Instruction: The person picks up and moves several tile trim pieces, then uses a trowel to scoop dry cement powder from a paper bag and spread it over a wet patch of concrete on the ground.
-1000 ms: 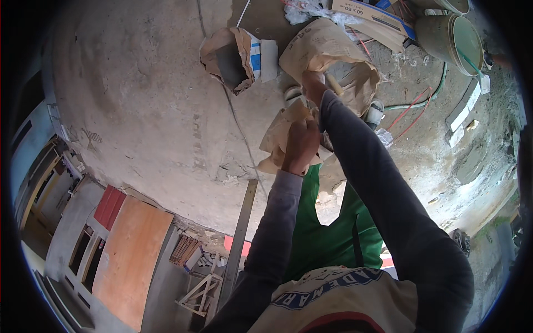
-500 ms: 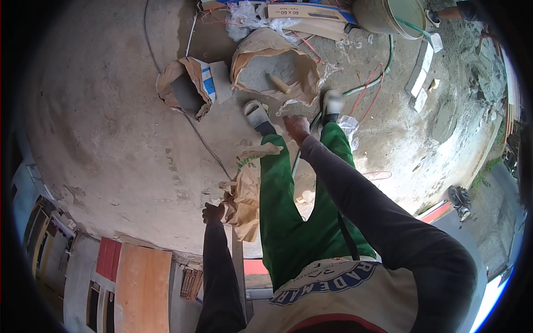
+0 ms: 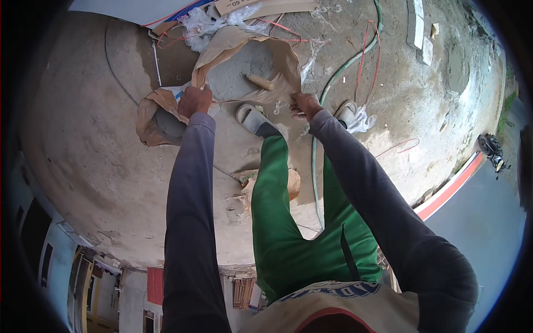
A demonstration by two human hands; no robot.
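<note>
Now both our hands have come to the large paper bag (image 3: 222, 40), which stands open on the ground ahead of our feet. Half a second ago our left hand (image 3: 195, 101) was well apart from it, down by the torn brown paper (image 3: 294, 186); that paper now lies let go, on the near side of the bag, partly hidden by our left leg. The left fingers are closed on the bag's near left rim, and our right hand (image 3: 306, 105), which was just short of it, looks pinched on the near right rim. So the mouth is held from two sides, which, we judge, gives us control of its edge. Inside the bag, the wooden handle (image 3: 260, 82) still lies on grey powder (image 3: 236, 66). Left of the bag sits a smaller bag (image 3: 149, 114); to its right runs a green hose (image 3: 336, 75).
</note>
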